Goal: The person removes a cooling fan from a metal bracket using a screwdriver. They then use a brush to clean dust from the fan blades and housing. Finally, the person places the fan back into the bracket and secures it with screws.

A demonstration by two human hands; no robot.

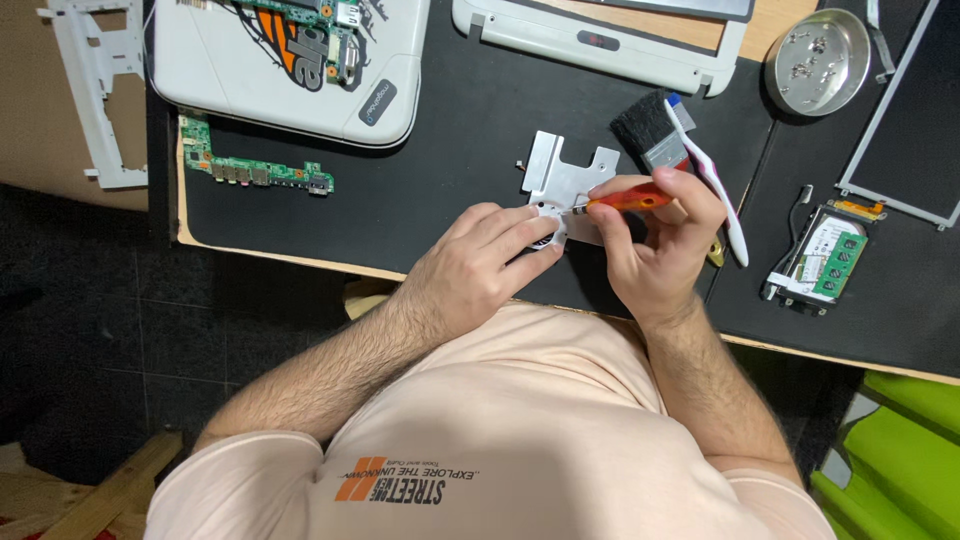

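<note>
Landmark: metal heatsink plate (568,170), lying flat on the black work mat (450,150).

Left hand (480,268) at the plate's near-left corner, fingers curled down onto a small round fan part (545,238) attached there; pressing it rather than pinching, palm down. Right hand (660,245) at the plate's near-right corner, fingers closed around the orange handle of a small screwdriver (625,199); shaft points left, tip touching the plate's near edge just beside the left fingertips.

Right of the plate, touching the right hand's far side: 1 black-bristled brush (645,130) and 1 white-and-pink toothbrush (715,180). Further right: hard drive with green memory module (822,258) on top. Left of the plate, well apart: green narrow circuit board (255,170). Beyond the plate: white laptop shell (290,60), white bezel frame (600,40), round metal dish (815,60) holding screws.
</note>
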